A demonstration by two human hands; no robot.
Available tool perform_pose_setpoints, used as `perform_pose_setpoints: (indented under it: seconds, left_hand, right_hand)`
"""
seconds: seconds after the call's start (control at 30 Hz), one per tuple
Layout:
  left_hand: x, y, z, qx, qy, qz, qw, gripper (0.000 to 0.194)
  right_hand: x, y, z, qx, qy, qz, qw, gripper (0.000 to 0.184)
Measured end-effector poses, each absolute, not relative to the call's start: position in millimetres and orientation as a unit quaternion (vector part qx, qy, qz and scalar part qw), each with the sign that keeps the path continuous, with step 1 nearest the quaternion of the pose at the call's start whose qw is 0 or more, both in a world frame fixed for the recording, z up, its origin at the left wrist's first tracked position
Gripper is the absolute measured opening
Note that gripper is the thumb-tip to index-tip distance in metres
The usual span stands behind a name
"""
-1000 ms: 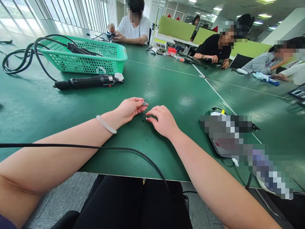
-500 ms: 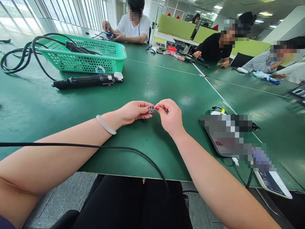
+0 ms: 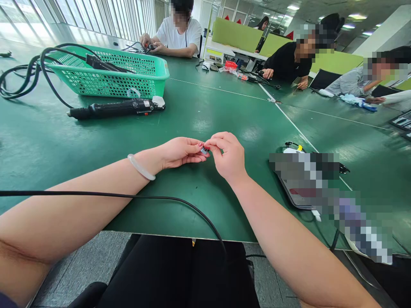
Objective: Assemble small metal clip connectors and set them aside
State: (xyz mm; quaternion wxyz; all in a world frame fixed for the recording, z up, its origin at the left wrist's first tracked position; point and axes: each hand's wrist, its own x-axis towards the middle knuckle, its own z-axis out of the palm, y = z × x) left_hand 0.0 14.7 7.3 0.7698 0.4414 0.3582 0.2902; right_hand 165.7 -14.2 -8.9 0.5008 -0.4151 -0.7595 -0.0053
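Note:
Above the green table, my left hand pinches a small grey metal part between thumb and fingers. The part is too small for me to tell its kind. My right hand meets it from the right, thumb and forefinger pressed together at its edge. Whether those fingertips hold a separate piece is hidden. A pale bangle circles my left wrist.
A green plastic basket with black cables stands at the back left, a black electric screwdriver before it. A black cable crosses my forearm. A tablet-like device, partly blurred, lies right. Co-workers sit across the table.
My right fingertips have closed in over the small metal part, which has turned and is now more covered. My left hand stays nearly in place.

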Motion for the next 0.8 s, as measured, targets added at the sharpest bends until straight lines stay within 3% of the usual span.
perform_pose_setpoints:
  seconds: [0.33,0.53,0.8]
  left_hand:
    - [-0.5,18.3,9.0,0.338,0.365,0.438,0.749,0.021]
    - [0.3,16.9,6.5,0.371,0.361,0.397,0.758,0.019]
    - [0.9,16.6,8.1,0.385,0.372,0.379,0.755,0.019]
  right_hand:
    - [169.8,-13.8,-9.3,-0.437,-0.727,0.048,0.528,0.026]
    - [164.5,-14.1,-8.4,-0.428,-0.768,0.041,0.475,0.021]
    - [164.9,-14.4,-8.8,-0.427,-0.765,0.058,0.479,0.021]
